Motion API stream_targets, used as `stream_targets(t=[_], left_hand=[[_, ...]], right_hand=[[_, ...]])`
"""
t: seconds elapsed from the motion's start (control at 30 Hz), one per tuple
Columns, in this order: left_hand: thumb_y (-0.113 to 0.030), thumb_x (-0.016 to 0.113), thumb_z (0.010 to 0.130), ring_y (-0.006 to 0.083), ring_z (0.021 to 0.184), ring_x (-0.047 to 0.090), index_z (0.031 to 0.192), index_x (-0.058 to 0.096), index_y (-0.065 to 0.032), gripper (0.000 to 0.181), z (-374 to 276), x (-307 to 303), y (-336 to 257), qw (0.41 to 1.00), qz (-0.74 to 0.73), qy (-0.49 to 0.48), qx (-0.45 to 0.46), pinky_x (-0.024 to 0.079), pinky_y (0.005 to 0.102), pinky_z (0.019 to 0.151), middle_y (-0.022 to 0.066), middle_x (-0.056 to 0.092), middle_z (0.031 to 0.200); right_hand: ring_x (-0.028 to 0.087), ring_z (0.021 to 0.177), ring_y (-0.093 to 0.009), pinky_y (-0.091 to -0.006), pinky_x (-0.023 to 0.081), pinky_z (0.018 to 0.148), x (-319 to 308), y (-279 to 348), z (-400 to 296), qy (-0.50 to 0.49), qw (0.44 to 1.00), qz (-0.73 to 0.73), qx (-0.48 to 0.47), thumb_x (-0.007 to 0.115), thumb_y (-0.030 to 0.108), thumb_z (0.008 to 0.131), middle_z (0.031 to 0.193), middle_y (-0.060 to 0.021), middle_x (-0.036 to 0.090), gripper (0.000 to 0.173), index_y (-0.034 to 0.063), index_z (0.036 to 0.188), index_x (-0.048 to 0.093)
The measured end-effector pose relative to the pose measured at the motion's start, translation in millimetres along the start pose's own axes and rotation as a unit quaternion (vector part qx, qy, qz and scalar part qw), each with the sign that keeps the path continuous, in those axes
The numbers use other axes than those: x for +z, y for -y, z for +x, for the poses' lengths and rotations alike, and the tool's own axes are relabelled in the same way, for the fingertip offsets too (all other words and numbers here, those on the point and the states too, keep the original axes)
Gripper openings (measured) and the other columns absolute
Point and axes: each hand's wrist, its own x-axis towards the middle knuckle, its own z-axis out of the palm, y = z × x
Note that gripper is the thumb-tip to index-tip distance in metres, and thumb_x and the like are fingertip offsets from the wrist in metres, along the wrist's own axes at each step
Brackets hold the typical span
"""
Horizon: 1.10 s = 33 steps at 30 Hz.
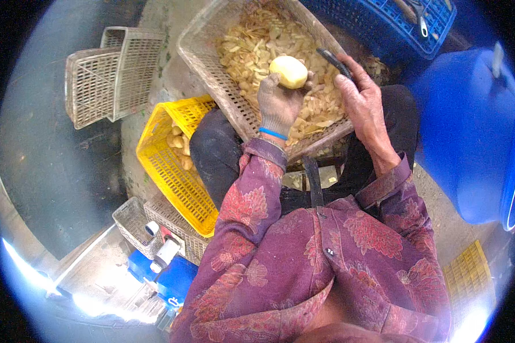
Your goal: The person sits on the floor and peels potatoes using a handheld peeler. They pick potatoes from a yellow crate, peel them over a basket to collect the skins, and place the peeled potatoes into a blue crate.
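In my left hand (pixel 279 103), which wears a knit glove, sits a pale yellow peeled potato (pixel 289 71), cradled by the thumb and fingers. My bare right hand (pixel 364 103) grips a slim black hand tool (pixel 334 61) that looks like a peeler; its working end is not clear. The tool is apart from the potato. Both hands are over a worn, slotted plastic crate (pixel 227 100), tilted between my knees. A thick layer of potato peelings (pixel 257 47) covers its bottom. By my left knee, a yellow plastic crate (pixel 171 182) contains several potatoes (pixel 181 145).
A blue barrel (pixel 463 137) stands at right. Beyond the peelings crate is a blue crate (pixel 405 40) with a metal-ended tool (pixel 421 23) on it. Pale slatted crates (pixel 95 83) are at far left. Another yellow crate (pixel 470 270) lies at lower right.
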Motion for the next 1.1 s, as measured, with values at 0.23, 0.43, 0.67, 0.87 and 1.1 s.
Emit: stream_targets(t=[0.23,0.43,0.67,0.87,1.1], left_hand=[[-0.062,0.05,0.091,0.0264,0.093,0.064,0.125,0.052,-0.0107,0.062,-73,70,-8,1.0,0.009,-0.021,0.004,0.055,0.0419,0.073,0.0117,0.062,0.112],[-0.057,0.041,0.097,0.0202,0.093,0.064,0.123,0.052,-0.0071,0.057,-109,88,-15,0.986,0.151,-0.014,0.064,0.054,0.0334,0.074,0.0084,0.064,0.108],[-0.043,0.051,0.097,0.0234,0.097,0.064,0.128,0.049,0.0016,0.055,-129,84,-26,0.896,0.377,0.044,0.231,0.051,0.0365,0.089,0.0138,0.065,0.105],[-0.034,0.054,0.096,0.0194,0.097,0.063,0.116,0.054,-0.0019,0.038,-129,70,-26,0.927,0.278,0.068,0.243,0.052,0.0306,0.083,0.0114,0.065,0.106],[-0.036,0.047,0.1,0.0191,0.095,0.063,0.113,0.056,-0.0036,0.037,-134,87,-30,0.946,0.23,-0.004,0.228,0.052,0.0314,0.081,0.0095,0.064,0.102]], right_hand=[[0.066,0.101,-0.023,-0.0343,0.049,0.089,-5,14,-47,0.053,0.981,-0.084,-0.166,0.061,0.014,0.09,0.11,-0.0181,0.067,0.044,0.0036,0.133,0.052],[0.065,0.103,-0.032,-0.0371,0.05,0.088,1,34,-67,0.064,0.961,-0.101,-0.25,0.062,0.014,0.089,0.112,-0.0214,0.065,0.046,0.0046,0.133,0.052],[0.063,0.105,-0.037,-0.039,0.049,0.09,-13,12,-96,0.131,0.967,-0.077,-0.205,0.059,0.011,0.088,0.113,-0.0233,0.064,0.045,0.0053,0.132,0.053],[0.064,0.107,-0.031,-0.0357,0.047,0.092,-12,29,-98,0.133,0.958,-0.099,-0.235,0.059,0.007,0.088,0.115,-0.0211,0.065,0.043,0.0029,0.131,0.054],[0.065,0.104,-0.025,-0.0333,0.048,0.09,-7,45,-94,0.098,0.954,-0.061,-0.278,0.06,0.008,0.089,0.114,-0.0177,0.065,0.044,0.0035,0.133,0.053]])
